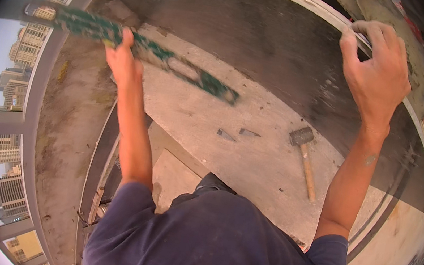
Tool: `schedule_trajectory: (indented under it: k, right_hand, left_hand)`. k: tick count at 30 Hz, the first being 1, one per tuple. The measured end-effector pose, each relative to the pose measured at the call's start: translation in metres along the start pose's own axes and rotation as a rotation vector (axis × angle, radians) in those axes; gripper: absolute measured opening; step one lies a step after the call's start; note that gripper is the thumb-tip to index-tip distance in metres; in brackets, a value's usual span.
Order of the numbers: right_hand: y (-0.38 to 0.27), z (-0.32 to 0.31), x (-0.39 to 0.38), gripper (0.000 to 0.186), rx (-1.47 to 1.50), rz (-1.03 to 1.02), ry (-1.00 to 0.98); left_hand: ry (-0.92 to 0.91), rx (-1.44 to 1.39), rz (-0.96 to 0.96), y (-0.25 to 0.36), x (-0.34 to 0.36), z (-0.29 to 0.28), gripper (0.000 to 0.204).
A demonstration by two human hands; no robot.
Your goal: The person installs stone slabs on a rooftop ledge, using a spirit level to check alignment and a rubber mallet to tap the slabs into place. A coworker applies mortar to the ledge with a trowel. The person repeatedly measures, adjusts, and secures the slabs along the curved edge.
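My left hand (124, 64) is closed around a long green spirit level (205, 82), which is smeared by motion. The level hangs slantwise over the pale board, its far-left end reaching in front of the window. My right hand (378, 82) curls its fingers over the pale upper edge of a large dark slab (246, 38); the fingertips are partly hidden. This slab stands tilted across the far side. A hammer (306, 150) with a dark block head and wooden handle lies on the board, left of my right forearm. Two small grey wedges (226, 135) lie nearer the middle.
Beneath the tools stretches a pale, dusty board (192, 116). A dirt-stained sill (70, 114) runs along the left, beside window frames (31, 125) with tall buildings outside. Low in front of me is a beige panel (174, 173). More sheet material (421, 88) leans beyond the slab, far right.
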State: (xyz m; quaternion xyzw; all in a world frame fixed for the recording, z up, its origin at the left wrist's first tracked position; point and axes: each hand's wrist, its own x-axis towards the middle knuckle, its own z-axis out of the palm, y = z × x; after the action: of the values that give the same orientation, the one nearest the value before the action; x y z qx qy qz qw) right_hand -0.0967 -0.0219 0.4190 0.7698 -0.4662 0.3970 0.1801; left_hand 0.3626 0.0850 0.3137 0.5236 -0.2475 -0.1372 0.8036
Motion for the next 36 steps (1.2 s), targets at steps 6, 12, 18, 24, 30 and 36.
schedule_trajectory:
  k: [6, 12, 18, 24, 30, 36]
  right_hand:
    - [-0.001, 0.005, 0.002, 0.018, -0.024, -0.001, -0.015]
    - [-0.015, -0.007, 0.001, 0.017, 0.000, -0.054, 0.000]
    - [-0.025, -0.007, 0.005, 0.017, -0.002, 0.000, 0.025]
    - [-0.012, 0.002, 0.006, 0.018, 0.046, 0.009, -0.007]
    - [-0.020, 0.010, 0.010, 0.016, 0.072, 0.014, 0.001]
    - [-0.015, 0.005, 0.005, 0.011, 0.152, -0.101, 0.028]
  left_hand:
    - [0.157, -0.026, -0.379, -0.027, -0.175, -0.052, 0.045]
    - [0.232, -0.116, -0.733, -0.102, -0.294, -0.090, 0.037]
    - [0.317, -0.067, -1.015, -0.210, -0.332, -0.150, 0.036]
    - [0.299, 0.125, -1.139, -0.238, -0.358, -0.171, 0.038]
    - [-0.431, 0.943, -1.457, -0.201, -0.298, -0.179, 0.058]
    - [-1.292, 1.525, -0.431, -0.185, -0.268, -0.137, 0.044]
